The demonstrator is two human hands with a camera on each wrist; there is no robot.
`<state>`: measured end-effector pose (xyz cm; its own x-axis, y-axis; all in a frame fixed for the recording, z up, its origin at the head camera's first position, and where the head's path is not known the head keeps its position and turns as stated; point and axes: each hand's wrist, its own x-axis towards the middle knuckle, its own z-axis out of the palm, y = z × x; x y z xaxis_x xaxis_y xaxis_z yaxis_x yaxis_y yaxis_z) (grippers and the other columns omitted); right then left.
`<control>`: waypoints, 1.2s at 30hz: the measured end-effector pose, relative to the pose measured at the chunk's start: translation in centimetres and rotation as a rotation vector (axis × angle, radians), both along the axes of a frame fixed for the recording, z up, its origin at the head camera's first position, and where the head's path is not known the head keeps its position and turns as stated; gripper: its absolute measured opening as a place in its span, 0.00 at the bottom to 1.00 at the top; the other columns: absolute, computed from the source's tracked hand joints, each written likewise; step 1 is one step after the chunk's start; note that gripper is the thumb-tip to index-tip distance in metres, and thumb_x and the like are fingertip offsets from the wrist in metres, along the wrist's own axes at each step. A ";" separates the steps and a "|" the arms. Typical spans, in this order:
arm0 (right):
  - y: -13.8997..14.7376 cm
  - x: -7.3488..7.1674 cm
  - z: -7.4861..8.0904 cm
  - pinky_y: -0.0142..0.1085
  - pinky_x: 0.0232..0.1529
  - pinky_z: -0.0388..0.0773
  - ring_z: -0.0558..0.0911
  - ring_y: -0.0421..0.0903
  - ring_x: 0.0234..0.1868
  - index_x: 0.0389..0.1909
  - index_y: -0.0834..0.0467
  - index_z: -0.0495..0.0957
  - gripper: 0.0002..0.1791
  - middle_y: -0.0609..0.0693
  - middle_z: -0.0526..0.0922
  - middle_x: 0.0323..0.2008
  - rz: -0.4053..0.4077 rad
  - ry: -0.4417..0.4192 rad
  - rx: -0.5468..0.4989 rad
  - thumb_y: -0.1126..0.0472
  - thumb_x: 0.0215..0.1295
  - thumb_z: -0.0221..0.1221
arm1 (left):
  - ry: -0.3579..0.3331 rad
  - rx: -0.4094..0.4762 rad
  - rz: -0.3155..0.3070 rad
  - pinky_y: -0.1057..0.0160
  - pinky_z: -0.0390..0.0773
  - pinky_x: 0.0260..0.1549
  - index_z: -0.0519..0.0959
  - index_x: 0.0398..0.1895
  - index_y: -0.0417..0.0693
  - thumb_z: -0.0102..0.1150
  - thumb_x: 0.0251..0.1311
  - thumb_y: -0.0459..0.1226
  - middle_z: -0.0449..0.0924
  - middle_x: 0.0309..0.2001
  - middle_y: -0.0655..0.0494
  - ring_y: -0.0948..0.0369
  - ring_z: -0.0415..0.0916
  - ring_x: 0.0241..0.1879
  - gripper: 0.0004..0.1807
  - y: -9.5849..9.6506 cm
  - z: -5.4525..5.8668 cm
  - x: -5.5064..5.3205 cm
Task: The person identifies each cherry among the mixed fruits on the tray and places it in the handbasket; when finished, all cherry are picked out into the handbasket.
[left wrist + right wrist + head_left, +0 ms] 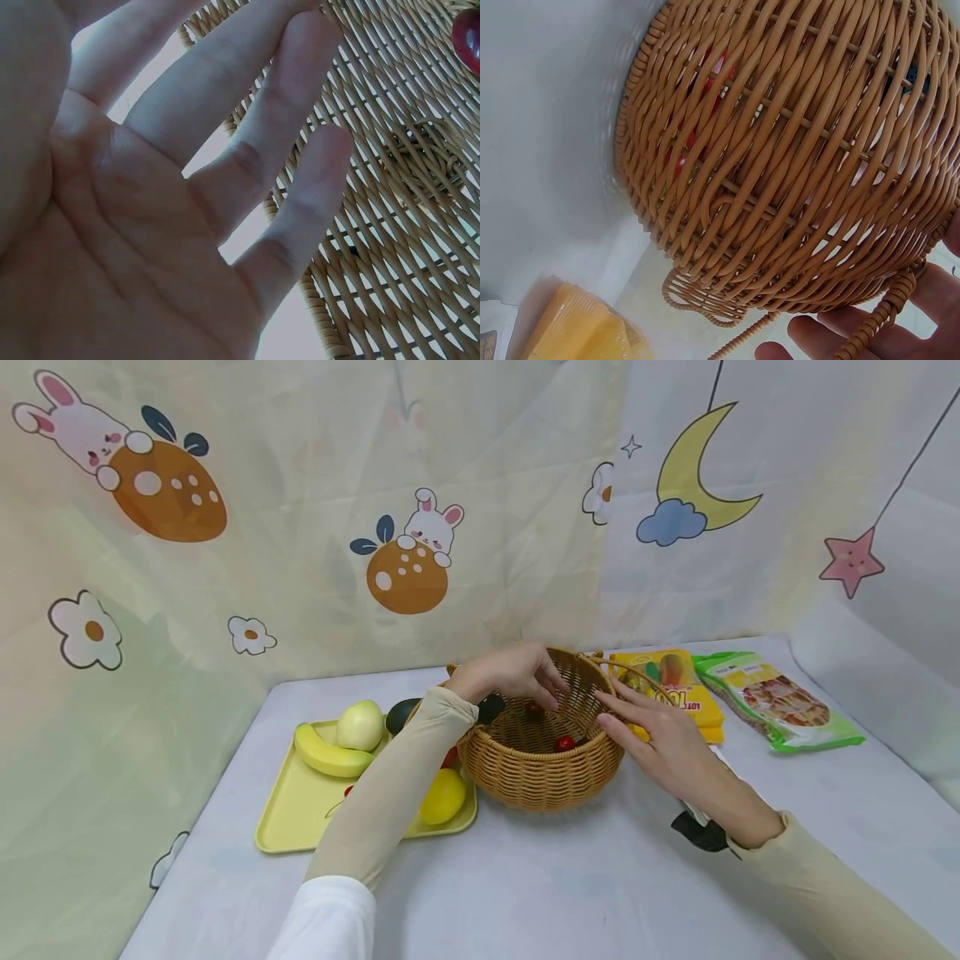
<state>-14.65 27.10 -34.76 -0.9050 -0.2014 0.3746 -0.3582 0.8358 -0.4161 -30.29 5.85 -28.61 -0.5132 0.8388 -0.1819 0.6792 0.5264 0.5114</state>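
A brown wicker basket stands mid-table with small red cherries inside. My left hand hangs over its opening, fingers loosely bent. Nothing shows against the palm in the left wrist view, where a cherry lies on the weave beyond the fingertips. On the basket's right side, my right hand touches the rim with extended fingers. The right wrist view has these fingers beside the wrapped handle, below the basket's woven wall.
Left of the basket is a yellow tray with a banana, a pale round fruit, a lemon and a stemmed cherry, partly behind my left forearm. Yellow packets and a green-edged food bag lie at the back right.
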 end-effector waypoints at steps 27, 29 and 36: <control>-0.1 0.0 0.0 0.32 0.17 0.58 0.67 0.37 0.13 0.72 0.54 0.73 0.26 0.61 0.68 0.75 0.020 0.031 -0.026 0.47 0.79 0.53 | 0.143 0.396 0.319 0.62 0.72 0.30 0.88 0.54 0.64 0.68 0.64 0.48 0.89 0.53 0.63 0.62 0.75 0.33 0.15 -9.7 3.2 1.7; -0.2 0.0 0.1 0.32 0.18 0.58 0.74 0.41 0.17 0.72 0.54 0.73 0.26 0.61 0.68 0.75 0.020 0.033 -0.027 0.47 0.79 0.53 | 0.156 0.384 0.355 0.58 0.76 0.37 0.88 0.54 0.64 0.69 0.64 0.48 0.89 0.52 0.62 0.61 0.77 0.40 0.16 -11.6 2.8 2.4; -0.1 0.1 0.1 0.33 0.18 0.59 0.74 0.42 0.17 0.72 0.54 0.73 0.26 0.62 0.68 0.75 0.025 0.028 -0.030 0.48 0.79 0.53 | 0.204 0.291 0.430 0.46 0.74 0.58 0.86 0.58 0.61 0.69 0.65 0.49 0.89 0.50 0.58 0.56 0.78 0.51 0.19 -18.5 0.6 5.2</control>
